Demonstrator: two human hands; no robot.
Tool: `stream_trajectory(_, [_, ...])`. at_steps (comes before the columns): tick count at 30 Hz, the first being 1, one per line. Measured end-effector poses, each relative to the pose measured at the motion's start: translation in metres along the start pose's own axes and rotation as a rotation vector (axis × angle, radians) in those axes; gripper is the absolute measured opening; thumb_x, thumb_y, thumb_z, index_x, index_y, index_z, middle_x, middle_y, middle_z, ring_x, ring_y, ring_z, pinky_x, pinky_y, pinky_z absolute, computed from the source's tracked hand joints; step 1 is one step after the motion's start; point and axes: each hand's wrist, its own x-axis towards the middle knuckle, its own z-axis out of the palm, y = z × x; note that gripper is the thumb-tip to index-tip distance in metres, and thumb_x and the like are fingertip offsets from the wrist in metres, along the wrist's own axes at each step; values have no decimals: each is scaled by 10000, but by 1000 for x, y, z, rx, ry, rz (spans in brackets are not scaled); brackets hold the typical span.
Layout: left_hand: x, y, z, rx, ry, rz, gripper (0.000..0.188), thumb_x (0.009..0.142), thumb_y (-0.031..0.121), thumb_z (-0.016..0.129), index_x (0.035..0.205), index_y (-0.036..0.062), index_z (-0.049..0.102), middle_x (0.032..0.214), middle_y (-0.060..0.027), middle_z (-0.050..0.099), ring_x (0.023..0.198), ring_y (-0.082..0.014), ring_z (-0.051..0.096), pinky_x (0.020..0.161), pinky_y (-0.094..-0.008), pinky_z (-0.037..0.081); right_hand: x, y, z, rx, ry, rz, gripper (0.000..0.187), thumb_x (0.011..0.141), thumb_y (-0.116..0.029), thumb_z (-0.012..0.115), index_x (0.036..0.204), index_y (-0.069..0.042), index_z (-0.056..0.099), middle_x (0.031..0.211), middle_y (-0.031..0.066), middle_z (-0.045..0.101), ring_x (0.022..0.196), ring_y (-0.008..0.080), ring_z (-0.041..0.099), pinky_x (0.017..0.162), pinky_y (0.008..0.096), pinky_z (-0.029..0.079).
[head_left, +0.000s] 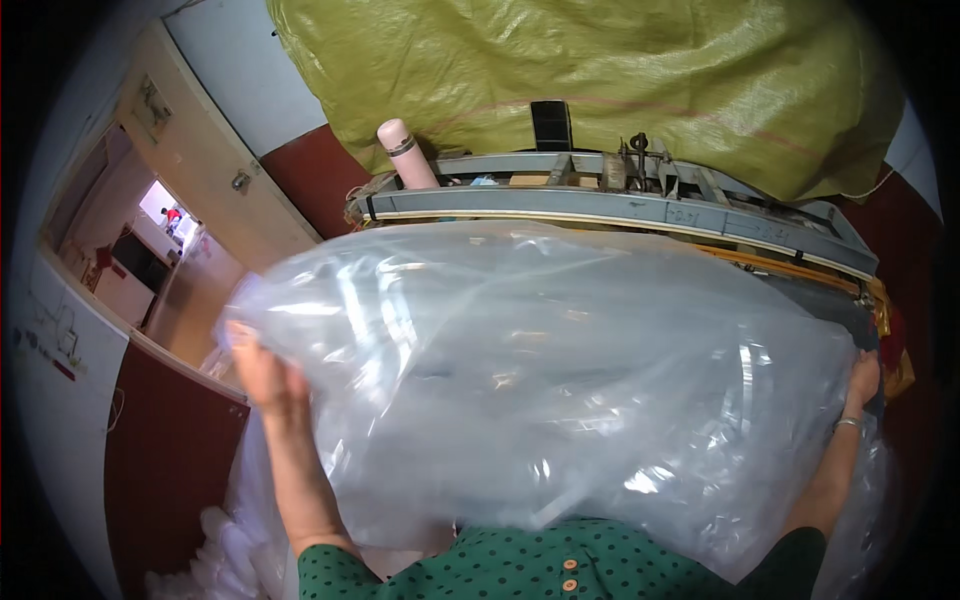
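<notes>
The plastic sheet (540, 380), spread between the chest and the metal frame (620, 205), is pinched at each edge by the left hand (262, 372) and right hand (862, 378), and could slip free or snag on the frame.

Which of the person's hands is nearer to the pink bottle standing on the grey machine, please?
The left. The left hand grips the left edge of the clear plastic sheet, below and left of the pink bottle. The right hand holds the far right edge, much farther off.
</notes>
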Motion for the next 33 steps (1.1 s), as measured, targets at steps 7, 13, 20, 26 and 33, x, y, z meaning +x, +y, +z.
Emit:
stream_trajectory(7, [-33,-43,12,10,-2,116,209,915,167,454,1087,72,525,1013,-88,546,1002,-177,535,897,-319,437,21,17,22,-4,-36,42,265,895,-271,435,955,-21,500,947,210,593,906,399,547,716,478,421])
stream_trajectory(13, [-124,-153,-140,702,261,-739,210,898,177,486,1065,61,537,1000,-93,556,971,-166,542,849,-316,452,51,58,44,108,-6,86,265,897,-272,433,958,-23,500,955,205,594,914,398,545,722,475,422])
stream_trajectory(20, [139,-15,-196,866,409,200,199,870,183,527,1013,45,552,980,-107,569,919,-157,548,785,-315,464,5,2,9,11,1,11,257,898,-275,440,953,-32,504,948,180,603,909,390,551,721,469,422])
stream_trajectory(26, [196,24,-32,1477,-15,779,341,723,17,546,1062,2,506,1038,-134,549,999,-241,518,881,-319,394,3,-3,9,-26,18,8,252,891,-272,455,923,-28,508,913,171,608,868,391,555,701,468,416])
stream_trajectory(33, [-11,-77,-14,1651,-1091,-502,614,768,134,559,1337,165,332,1087,-193,562,919,-363,569,794,-415,451,2,-6,14,77,28,-64,263,894,-272,440,884,-15,494,878,197,597,838,402,542,683,457,403])
